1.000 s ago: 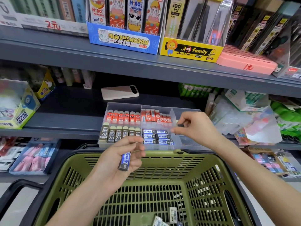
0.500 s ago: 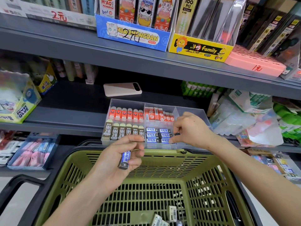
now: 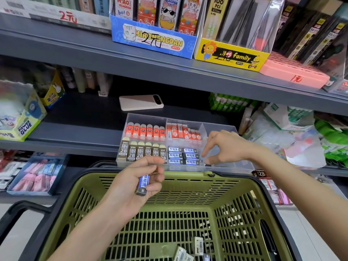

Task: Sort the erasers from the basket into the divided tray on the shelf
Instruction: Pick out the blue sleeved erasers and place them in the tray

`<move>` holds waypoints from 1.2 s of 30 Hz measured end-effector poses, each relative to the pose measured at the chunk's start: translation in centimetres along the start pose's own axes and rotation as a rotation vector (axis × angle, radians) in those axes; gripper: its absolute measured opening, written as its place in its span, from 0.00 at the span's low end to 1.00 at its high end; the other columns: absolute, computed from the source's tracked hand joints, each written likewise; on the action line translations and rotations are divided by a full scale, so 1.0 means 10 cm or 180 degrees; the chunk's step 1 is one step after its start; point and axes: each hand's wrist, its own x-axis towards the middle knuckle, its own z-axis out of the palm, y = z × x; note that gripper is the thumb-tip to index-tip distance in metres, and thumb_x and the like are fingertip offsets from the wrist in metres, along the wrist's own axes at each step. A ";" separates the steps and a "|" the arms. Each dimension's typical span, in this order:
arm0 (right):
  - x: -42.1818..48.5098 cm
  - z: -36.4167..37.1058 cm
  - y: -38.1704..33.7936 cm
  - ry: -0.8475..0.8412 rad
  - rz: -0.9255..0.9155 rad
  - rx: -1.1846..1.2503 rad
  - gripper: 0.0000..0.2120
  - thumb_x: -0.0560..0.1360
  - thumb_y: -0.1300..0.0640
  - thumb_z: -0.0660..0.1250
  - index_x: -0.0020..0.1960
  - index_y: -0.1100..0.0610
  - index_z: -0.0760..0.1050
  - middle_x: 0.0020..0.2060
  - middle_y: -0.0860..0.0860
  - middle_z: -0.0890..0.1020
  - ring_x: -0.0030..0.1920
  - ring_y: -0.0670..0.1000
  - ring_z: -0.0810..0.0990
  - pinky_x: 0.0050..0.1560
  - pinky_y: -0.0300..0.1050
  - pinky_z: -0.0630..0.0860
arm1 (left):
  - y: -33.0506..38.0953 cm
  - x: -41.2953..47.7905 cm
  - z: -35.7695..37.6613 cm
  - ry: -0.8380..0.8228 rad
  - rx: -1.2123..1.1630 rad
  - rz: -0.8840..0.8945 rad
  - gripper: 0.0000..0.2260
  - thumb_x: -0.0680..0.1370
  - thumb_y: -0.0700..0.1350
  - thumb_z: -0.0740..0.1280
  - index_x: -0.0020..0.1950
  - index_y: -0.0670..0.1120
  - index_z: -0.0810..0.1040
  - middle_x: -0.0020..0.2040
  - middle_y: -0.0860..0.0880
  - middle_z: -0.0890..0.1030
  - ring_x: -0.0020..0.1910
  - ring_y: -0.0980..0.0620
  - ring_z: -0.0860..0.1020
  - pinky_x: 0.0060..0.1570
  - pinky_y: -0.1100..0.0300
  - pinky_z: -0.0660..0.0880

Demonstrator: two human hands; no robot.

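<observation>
Left grip (image 3: pixel 130 191) pinches blue eraser (image 3: pixel 143 185) — over basket (image 3: pixel 188 178), near tray (image 3: pixel 146 116).

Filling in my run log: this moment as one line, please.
left hand: grips blue eraser | right hand: empty, over divided tray | basket: loose erasers inside

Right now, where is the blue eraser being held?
Head view, left of centre: the left hand holds the blue eraser above the far rim of the basket, before the divided tray.
</observation>
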 end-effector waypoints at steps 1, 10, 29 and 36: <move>0.02 -0.02 -0.02 -0.0182 0.0050 -0.0073 0.13 0.72 0.45 0.68 0.56 0.42 0.79 0.53 0.44 0.72 0.55 0.49 0.70 0.58 0.48 0.67 | 0.00 0.00 0.00 0.0002 0.0001 0.0002 0.13 0.76 0.31 0.57 0.41 0.37 0.80 0.32 0.43 0.75 0.27 0.51 0.73 0.19 0.66 0.64; 0.21 0.02 -0.07 -0.0826 0.0225 0.0179 0.21 0.73 0.44 0.68 0.62 0.53 0.77 0.57 0.47 0.78 0.59 0.51 0.76 0.61 0.46 0.71 | 0.00 0.01 -0.01 -0.0074 0.0068 0.0065 0.13 0.74 0.32 0.58 0.39 0.38 0.82 0.31 0.43 0.75 0.27 0.52 0.72 0.19 0.66 0.63; -0.11 -0.02 -0.47 0.1166 0.0185 0.0356 0.19 0.78 0.43 0.58 0.41 0.55 0.80 0.34 0.50 0.80 0.38 0.50 0.77 0.38 0.44 0.71 | 0.02 0.00 0.06 -0.0058 -0.0528 0.0217 0.09 0.75 0.38 0.60 0.47 0.38 0.79 0.30 0.46 0.70 0.28 0.52 0.70 0.24 0.63 0.68; -0.48 0.22 -1.28 0.0851 -0.0253 0.3231 0.09 0.68 0.49 0.74 0.38 0.53 0.77 0.30 0.47 0.79 0.30 0.42 0.75 0.39 0.47 0.77 | -0.05 -0.04 0.22 0.0060 -0.0199 0.1067 0.13 0.82 0.43 0.55 0.49 0.46 0.79 0.30 0.51 0.69 0.30 0.54 0.71 0.36 0.58 0.76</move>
